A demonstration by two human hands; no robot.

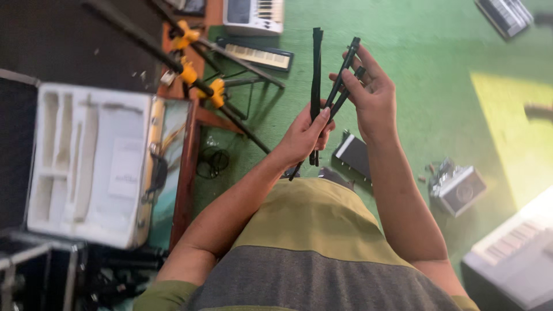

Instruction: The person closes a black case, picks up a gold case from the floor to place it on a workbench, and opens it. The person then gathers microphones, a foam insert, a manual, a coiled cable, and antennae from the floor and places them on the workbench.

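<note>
Head view, looking straight down past the person's olive and grey shirt (311,247) to a green floor (426,75).

Left hand (305,135): fingers wrapped shut around a long black folding stand (316,75), gripping it low on the straight upright bar. The bar's lower end pokes out just below the fist; its top end reaches up near the frame edge.

Right hand (371,92): fingers pinched closed on two thinner black struts of the same stand, near their upper tips, thumb on one side and fingertips on the other. The struts slant down toward the left hand, and how they join the main bar is hidden behind the left fist. The stand is held in the air above the floor, in front of the chest.

On the floor: a small black keyboard (256,55) beyond the hands, and a white keyboard (253,14) cut off by the top edge. Another keyboard (515,253) is cut off at lower right. A grey box-shaped device (461,187) lies near the right forearm, its detail blurred. A dark object with a pale edge (352,154) is partly hidden between the forearms.

Left side: an open white foam-lined case (92,161), its compartments blurred. Black poles with yellow clamps (187,72) cross above it.
</note>
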